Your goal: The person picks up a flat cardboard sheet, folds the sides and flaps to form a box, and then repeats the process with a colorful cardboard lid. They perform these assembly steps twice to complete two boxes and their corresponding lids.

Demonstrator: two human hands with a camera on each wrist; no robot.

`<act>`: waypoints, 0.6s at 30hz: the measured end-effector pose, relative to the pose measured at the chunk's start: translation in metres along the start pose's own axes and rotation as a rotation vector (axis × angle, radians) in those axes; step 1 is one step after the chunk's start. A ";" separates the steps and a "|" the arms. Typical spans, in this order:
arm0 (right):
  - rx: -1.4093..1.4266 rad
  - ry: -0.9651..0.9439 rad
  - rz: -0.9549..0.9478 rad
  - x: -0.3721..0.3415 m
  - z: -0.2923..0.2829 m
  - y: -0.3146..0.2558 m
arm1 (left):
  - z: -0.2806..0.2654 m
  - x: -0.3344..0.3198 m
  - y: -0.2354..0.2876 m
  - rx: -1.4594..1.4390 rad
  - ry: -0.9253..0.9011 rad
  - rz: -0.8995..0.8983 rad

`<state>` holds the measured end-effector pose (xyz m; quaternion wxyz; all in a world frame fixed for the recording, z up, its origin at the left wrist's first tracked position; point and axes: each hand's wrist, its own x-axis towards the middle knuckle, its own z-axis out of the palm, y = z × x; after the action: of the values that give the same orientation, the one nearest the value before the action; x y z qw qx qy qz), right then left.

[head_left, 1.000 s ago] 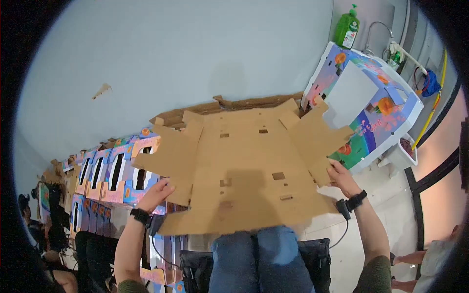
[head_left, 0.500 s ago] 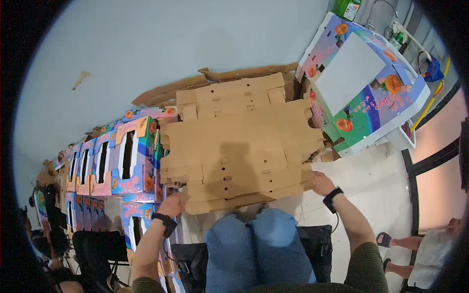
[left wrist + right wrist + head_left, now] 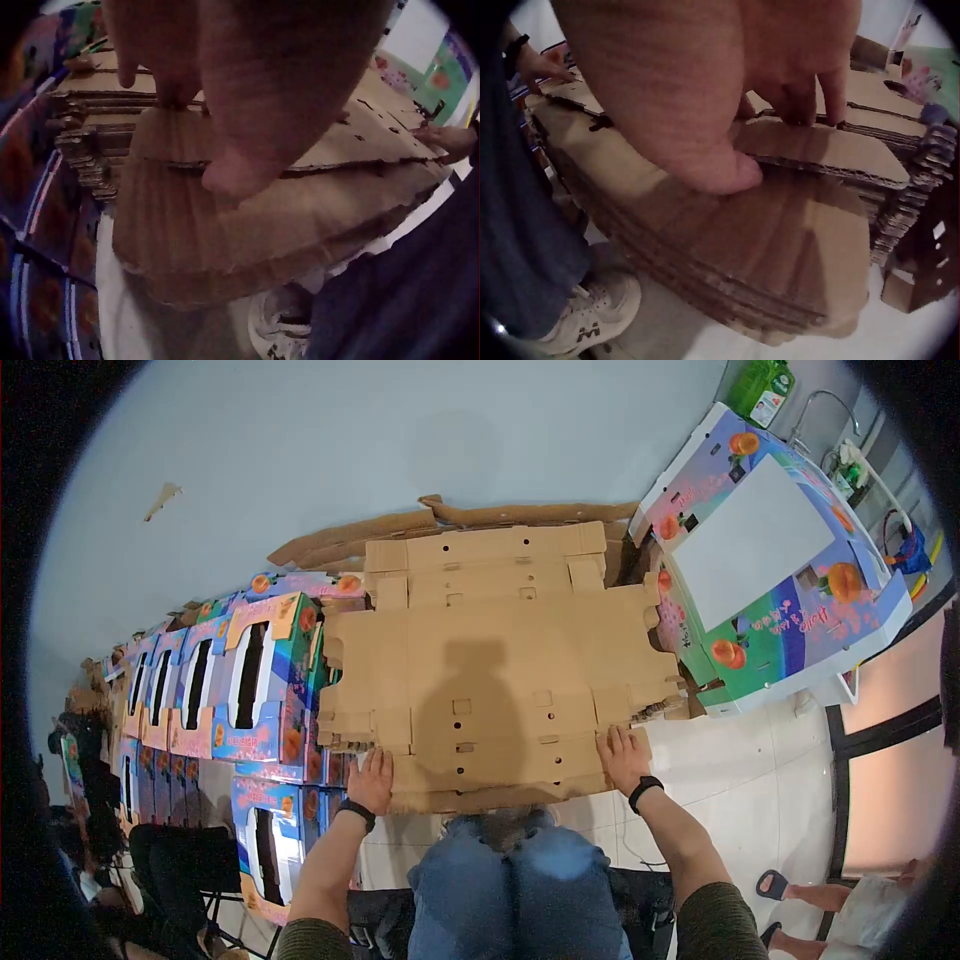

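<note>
Both hands have come inward since the frame half a second ago, the left hand (image 3: pixel 370 782) now resting near the near-left corner of the pile and the right hand (image 3: pixel 625 760) near its near-right corner. Neither is gripping anything: both are lying open, fingers spread over the brown cardboard, with the thumbs touching it along the near edge. A second ago a brown sheet was being held up by its sides; now the top blank (image 3: pixel 560 650) is lying flat on the stack of flattened blanks (image 3: pixel 900 217), so the hands seem, as a judgement, to be steadying or squaring it rather than carrying it. Counting up, two hands are showing, one on each side, above one brown stack; its ragged layered edges are overlapping too closely for a sure number of sheets. Beyond the stack's far edge, torn cardboard strips (image 3: pixel 380 525) are leaning along the wall, too tangled to count. Off its left edge, printed cartons (image 3: pixel 232 732) are standing in tiers, four dark slots showing in the upper row, the lower ones partly hidden. Past its right edge, one large printed carton panel (image 3: pixel 775 650) is slanting, and one large green bottle (image 3: pixel 758 395) is standing near its far corner.
</note>
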<state>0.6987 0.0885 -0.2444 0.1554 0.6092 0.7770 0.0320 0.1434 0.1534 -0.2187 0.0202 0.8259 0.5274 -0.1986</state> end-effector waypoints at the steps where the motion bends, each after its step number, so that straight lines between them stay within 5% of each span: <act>1: -0.004 -0.001 -0.001 0.003 0.000 0.000 | -0.008 0.000 0.000 0.016 -0.014 0.019; 7: 0.039 -0.090 0.001 0.001 -0.043 0.007 | -0.047 0.008 -0.007 -0.109 -0.135 0.003; 11: 0.056 0.002 -0.003 -0.014 -0.057 0.020 | -0.066 0.000 -0.012 -0.063 -0.048 0.082; 18: -0.006 0.048 0.016 -0.035 -0.031 0.007 | -0.064 -0.016 -0.002 -0.030 -0.147 0.081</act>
<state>0.7039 0.0613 -0.2061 0.1383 0.6139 0.7756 0.0500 0.1554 0.1565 -0.1537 0.0790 0.8293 0.4937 -0.2498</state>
